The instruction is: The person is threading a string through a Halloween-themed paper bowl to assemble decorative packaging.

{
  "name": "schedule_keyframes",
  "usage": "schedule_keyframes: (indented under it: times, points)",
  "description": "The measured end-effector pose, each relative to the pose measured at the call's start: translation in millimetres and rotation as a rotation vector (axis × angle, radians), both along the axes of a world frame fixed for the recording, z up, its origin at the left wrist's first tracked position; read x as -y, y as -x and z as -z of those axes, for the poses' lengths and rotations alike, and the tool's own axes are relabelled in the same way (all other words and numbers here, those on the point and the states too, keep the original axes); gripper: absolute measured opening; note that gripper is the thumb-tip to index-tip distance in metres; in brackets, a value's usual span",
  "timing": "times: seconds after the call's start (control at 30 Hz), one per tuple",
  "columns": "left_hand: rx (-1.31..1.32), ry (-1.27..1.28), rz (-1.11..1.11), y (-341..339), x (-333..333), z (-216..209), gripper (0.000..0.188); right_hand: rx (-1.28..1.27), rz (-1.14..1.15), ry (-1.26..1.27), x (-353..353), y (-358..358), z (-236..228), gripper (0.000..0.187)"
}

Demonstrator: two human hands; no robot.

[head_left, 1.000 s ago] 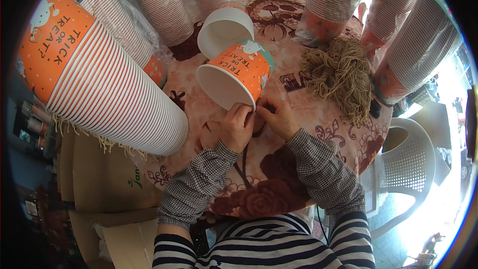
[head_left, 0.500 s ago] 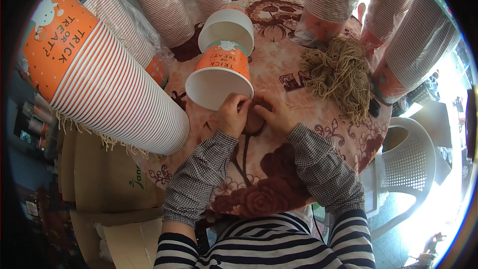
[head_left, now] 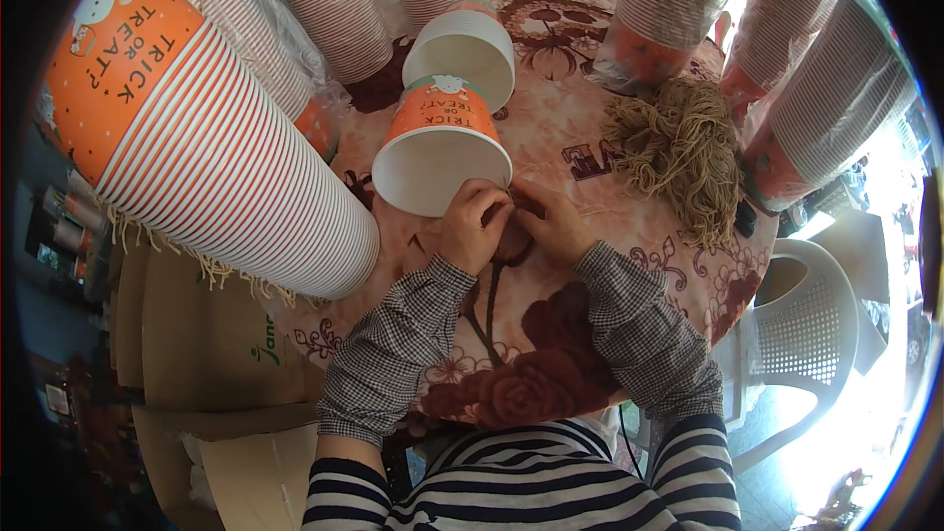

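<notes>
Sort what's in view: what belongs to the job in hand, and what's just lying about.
Likely part of the job:
front paper tub, near the left hand and right hand
tan cord pile
tall tub stack at left

Likely just lying about:
cardboard box
white plastic chair
small black object

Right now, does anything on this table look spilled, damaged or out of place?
Nothing looks spilled or damaged. The tan cord lies in a loose, tangled heap on the floral tablecloth, untidy beside the plastic-wrapped bucket stacks. The orange paper bucket near your left hand lies tipped on its side, mouth toward you.
</notes>
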State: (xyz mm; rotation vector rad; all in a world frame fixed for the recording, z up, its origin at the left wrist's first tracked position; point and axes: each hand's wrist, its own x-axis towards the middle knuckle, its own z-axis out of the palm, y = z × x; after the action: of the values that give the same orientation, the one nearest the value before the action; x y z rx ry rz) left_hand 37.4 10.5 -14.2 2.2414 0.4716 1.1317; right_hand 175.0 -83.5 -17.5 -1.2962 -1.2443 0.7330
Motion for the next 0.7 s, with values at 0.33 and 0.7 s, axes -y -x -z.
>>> schedule_keyframes:
  times: [0.33, 0.7]
  points:
    - [0.009, -0.27, -0.01, -4, 10, -11, 0.015, 0.12, -0.032, 0.045, 1, 1, -5, 0.057]
    - [-0.224, 0.015, 0.0, -36, -34, 2, 0.01, -0.286, 0.201, 0.278, 4, -9, -3, 0.04]
